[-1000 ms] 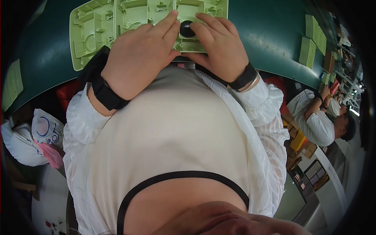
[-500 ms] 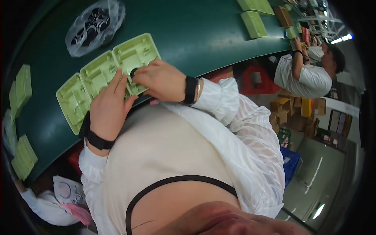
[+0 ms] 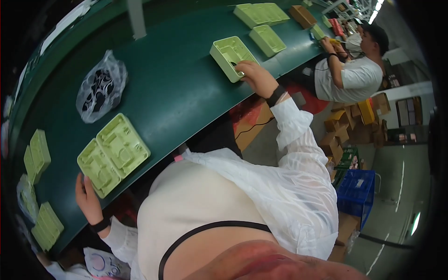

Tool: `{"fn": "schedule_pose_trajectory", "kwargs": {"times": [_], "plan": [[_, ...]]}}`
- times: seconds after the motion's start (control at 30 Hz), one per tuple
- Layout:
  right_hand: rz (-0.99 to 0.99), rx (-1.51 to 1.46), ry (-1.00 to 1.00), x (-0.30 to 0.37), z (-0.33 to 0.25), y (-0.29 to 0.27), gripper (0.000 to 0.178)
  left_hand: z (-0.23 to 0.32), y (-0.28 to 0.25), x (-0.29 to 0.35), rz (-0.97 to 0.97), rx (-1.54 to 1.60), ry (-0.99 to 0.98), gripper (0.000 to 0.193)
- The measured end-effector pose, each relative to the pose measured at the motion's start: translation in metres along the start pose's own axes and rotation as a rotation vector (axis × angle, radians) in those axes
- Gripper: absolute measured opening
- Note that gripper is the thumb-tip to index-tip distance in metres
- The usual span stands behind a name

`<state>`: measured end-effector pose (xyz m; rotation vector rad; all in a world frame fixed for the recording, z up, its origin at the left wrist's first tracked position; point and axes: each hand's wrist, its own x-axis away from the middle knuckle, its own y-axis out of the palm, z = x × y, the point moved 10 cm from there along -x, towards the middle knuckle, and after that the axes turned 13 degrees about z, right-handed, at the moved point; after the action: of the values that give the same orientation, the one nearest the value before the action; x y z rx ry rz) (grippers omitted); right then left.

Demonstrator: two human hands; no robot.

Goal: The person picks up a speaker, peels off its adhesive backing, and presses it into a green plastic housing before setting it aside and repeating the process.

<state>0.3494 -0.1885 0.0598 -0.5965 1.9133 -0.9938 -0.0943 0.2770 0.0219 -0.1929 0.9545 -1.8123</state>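
Note:
Out to the right, my right hand [image 3: 257, 77] grips the near edge of a light-green moulded plastic tray [image 3: 219, 50], its fingers bent over the rim. A dark ring-like bit shows inside by the fingertips. My left hand [image 3: 88, 200] lies at the near left end of two more light-green trays [image 3: 122, 144] set side by side, fingers extended and apart; whether it touches them I cannot tell. These two have moulded compartments facing up. Beyond them, a clear plastic bag [image 3: 101, 88] contains several black and silvery curved pieces.
Both hands work over a green tabletop [image 3: 177, 88]. More light-green trays stand at the far right [image 3: 267, 39] and far left [image 3: 37, 156]. A brown box [image 3: 302, 17] sits near a co-worker [image 3: 350, 65] on the right. A grey post [image 3: 136, 21] rises at the back.
Three trays stood together under both hands. My right hand has carried one off to the right, while my left hand has shifted down and left beside the other two.

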Motion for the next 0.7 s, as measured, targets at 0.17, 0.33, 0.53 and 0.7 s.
{"fn": "schedule_pose_trajectory", "kwargs": {"times": [0.17, 0.33, 0.53, 0.7], "plan": [[0.057, 0.087, 0.039, 0.007, 0.072, -0.022, 0.042, -0.051, 0.035, 0.000, -0.230, 0.376, -0.288, 0.044], [0.051, 0.120, 0.129, 0.011, 0.112, -0.025, 0.041, -0.065, 0.056, 0.006, -0.286, 0.473, -0.461, 0.041], [0.076, 0.206, 0.192, 0.014, 0.142, -0.027, 0.042, 0.024, 0.096, 0.025, -0.442, 0.477, -0.376, 0.040], [0.292, 0.482, -0.033, -0.002, 0.081, -0.033, 0.038, 0.100, 0.115, 0.029, -0.390, 0.548, -0.293, 0.036]]}}
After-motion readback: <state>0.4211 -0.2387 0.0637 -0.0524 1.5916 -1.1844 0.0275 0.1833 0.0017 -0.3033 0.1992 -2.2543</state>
